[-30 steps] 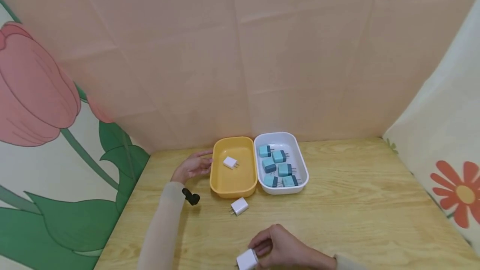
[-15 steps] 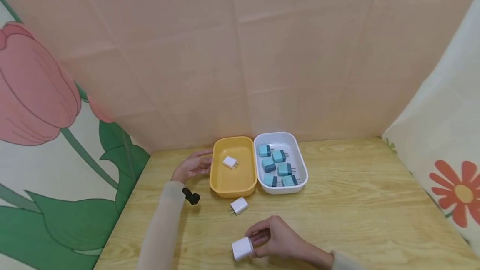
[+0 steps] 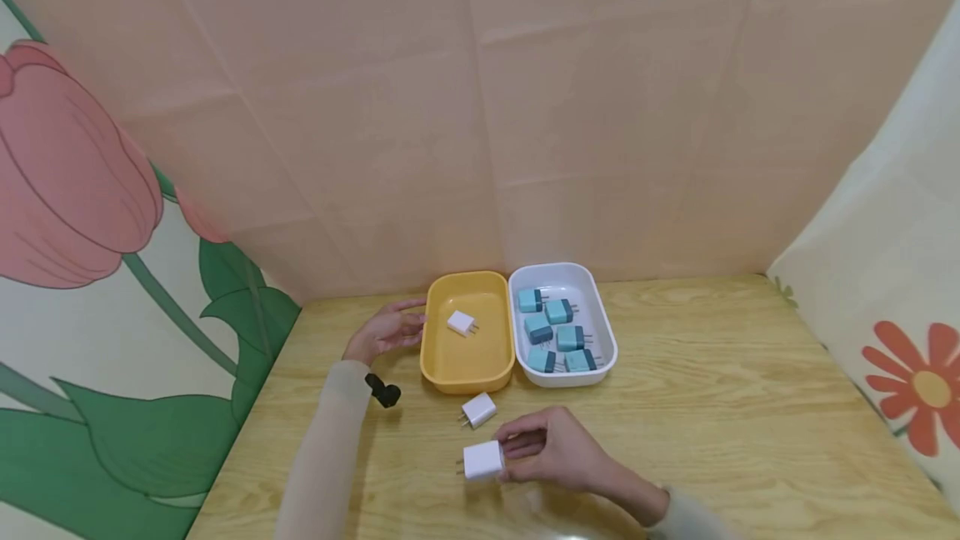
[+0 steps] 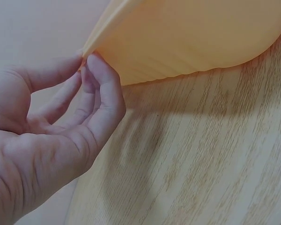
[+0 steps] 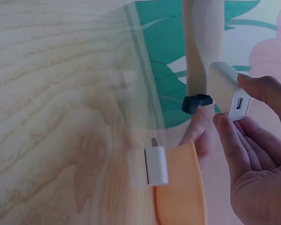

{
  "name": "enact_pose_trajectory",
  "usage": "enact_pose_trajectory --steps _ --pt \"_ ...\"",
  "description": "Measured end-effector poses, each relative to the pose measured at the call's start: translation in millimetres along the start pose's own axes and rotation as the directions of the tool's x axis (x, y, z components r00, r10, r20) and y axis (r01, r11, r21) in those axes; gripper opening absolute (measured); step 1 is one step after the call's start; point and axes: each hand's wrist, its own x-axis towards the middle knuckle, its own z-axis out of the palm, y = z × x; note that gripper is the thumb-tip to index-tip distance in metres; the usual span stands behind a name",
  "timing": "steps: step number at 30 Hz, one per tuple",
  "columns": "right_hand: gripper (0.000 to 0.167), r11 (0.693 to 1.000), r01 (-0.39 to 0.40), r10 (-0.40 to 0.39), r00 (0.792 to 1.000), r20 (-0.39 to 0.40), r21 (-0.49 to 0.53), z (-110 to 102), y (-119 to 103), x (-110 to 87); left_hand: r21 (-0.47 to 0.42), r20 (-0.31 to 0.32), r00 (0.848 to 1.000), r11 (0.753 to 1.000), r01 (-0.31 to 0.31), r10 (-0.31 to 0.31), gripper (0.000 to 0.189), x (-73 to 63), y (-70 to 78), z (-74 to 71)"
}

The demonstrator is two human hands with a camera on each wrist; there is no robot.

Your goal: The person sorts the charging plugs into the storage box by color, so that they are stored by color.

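My right hand [image 3: 566, 452] pinches a white USB charger plug [image 3: 483, 460] above the table, its prongs pointing left. In the right wrist view, the USB port of this charger [image 5: 227, 91] faces the palm. Thumb and fingers of my left hand [image 4: 79, 108] pinch the left rim of a yellow tray [image 3: 442, 377]. One white charger [image 3: 461, 323] lies inside that tray. Another white charger [image 3: 478, 411] rests on the table just in front of it, beyond the held one.
A white tray [image 3: 609, 348] stands against the yellow tray's right side, holding several light-blue chargers [image 3: 558, 312] with dark-blue ends. Both trays sit on a wood-grain table [image 3: 712, 407] near a pinkish cloth backdrop [image 3: 480, 107]. Printed flower cloths hang at both sides.
My right hand has moved forward, away from the table's near edge, carrying the white charger closer to the one on the table. My left hand has stayed at the yellow tray.
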Motion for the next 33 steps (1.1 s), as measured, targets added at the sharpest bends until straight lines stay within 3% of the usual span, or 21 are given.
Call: enact_pose_trajectory --steps 15,24,33 --pt "0.042 0.996 0.016 -0.027 0.992 -0.126 -0.085 -18 -8 8.0 0.019 -0.014 1.0 1.0 -0.011 0.012 0.058 -0.4 -0.9 -0.3" --pt "0.042 0.996 0.03 -0.047 0.978 -0.204 -0.083 -29 -17 17.9 0.013 -0.033 0.999 1.0 -0.006 0.006 0.057 -0.1 -3.0 -0.8" --pt "0.042 0.995 0.052 -0.071 0.971 -0.228 -0.087 -35 -20 25.9 0.022 -0.039 0.999 1.0 -0.009 0.01 0.057 1.1 -3.4 0.2"
